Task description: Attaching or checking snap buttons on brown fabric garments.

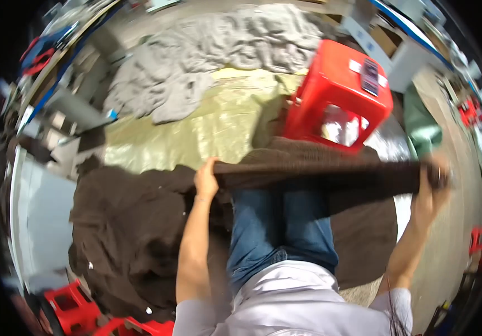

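A dark brown cloth (pixel 319 173) is stretched sideways across my lap, between my two hands. My left hand (pixel 207 180) is closed on its left end, just past my left knee. At the far right, my right hand (pixel 434 185) grips the other end; it is blurred by motion, and a small dark bunch of the cloth shows at its fingers. More brown cloth (pixel 123 224) lies heaped to my left, with small white specks on it. Another part (pixel 364 235) spreads out to the right of my legs.
A red plastic stool (pixel 341 73) stands ahead on the right, with a dark phone (pixel 369 77) on top. Beyond are a yellowish sheet (pixel 179 143) and a heap of grey cloth (pixel 224 39). Another red stool (pixel 70 305) is behind at left. Blue-edged tables (pixel 56 92) flank the area.
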Demonstrator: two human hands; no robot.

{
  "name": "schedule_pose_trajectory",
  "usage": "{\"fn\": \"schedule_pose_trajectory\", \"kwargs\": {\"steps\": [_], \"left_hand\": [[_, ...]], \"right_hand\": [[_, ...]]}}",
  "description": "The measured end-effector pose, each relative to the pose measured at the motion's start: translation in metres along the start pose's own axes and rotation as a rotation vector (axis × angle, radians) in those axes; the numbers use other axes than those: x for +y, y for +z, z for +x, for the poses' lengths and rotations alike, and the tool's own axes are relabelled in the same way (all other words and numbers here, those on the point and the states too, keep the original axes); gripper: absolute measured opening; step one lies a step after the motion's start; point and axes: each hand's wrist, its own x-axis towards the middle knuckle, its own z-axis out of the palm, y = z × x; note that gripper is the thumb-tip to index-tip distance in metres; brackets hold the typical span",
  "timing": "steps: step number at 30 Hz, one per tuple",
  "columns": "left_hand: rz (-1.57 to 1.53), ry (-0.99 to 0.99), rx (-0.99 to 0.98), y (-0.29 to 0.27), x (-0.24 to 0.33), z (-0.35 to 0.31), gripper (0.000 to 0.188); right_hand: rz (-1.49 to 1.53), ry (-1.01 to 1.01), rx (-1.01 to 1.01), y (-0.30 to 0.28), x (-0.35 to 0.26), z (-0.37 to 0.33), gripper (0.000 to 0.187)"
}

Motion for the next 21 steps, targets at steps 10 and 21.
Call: {"fn": "schedule_pose_trajectory", "kwargs": {"steps": [10,21], "left_hand": [[-0.443,0.213,-0.610,-0.088,0.266,0.121,0.040],[-0.919,0.586,-0.806,0.042,0.608,0.131,0.035]], "right_hand": [[0.018,0.078,0.665,-0.252,0.064,0.098,0.023],[-0.625,0.174,0.792,-0.542,0.076,0.080,0.026]]}}
